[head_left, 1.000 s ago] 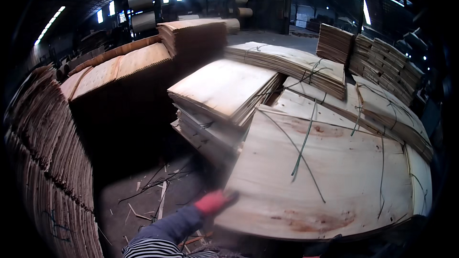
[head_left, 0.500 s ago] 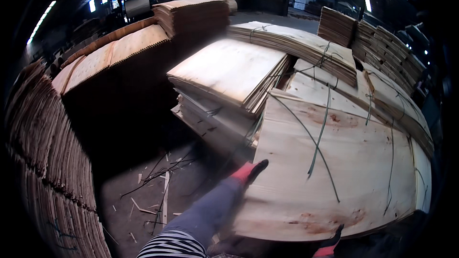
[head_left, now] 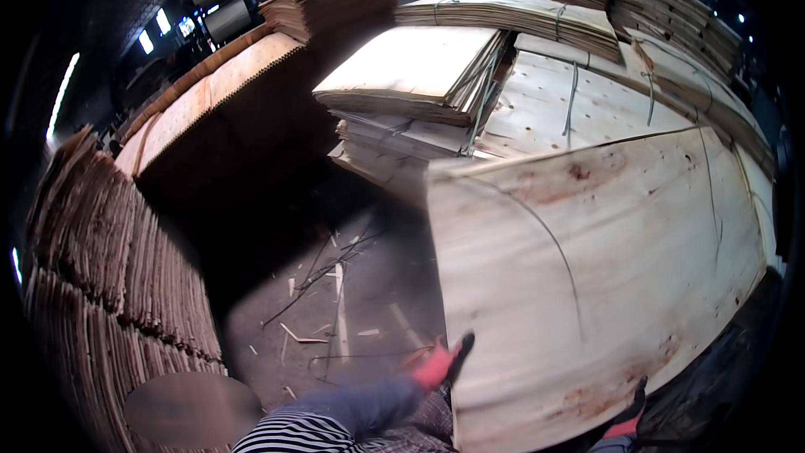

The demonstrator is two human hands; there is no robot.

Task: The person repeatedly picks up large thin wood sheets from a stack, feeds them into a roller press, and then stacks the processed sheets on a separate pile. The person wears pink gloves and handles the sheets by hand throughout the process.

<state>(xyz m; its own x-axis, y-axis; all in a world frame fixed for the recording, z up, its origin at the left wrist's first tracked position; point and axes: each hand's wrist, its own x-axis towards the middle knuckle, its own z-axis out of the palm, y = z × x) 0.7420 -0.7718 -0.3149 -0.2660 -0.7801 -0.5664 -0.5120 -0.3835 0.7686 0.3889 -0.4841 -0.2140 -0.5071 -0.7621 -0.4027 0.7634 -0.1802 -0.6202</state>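
Observation:
A wide, pale wood veneer sheet (head_left: 537,285) with reddish-brown stains fills the lower right; whether it is one sheet or several I cannot tell. My left hand (head_left: 440,367), in a red glove with dark fingertips, grips its left edge, thumb on the face. My right hand (head_left: 625,424), gloved alike, holds the near edge at the lower right, with its fingers hidden beneath. The sheet is tilted, its far edge raised over a knotty veneer stack (head_left: 545,109) behind. A thin dark strap (head_left: 558,243) curves across its face.
Beyond the sheet stands a pale veneer pile (head_left: 402,59), with a tied bundle (head_left: 503,13) behind it. Tall stacks of rough-edged veneer (head_left: 117,285) line the left side. Wood scraps and straps litter the floor (head_left: 335,319) between them.
The veneer sheet has come toward me and its far edge has risen, uncovering more of the stack behind. Both hands keep their hold. The view has tipped downward.

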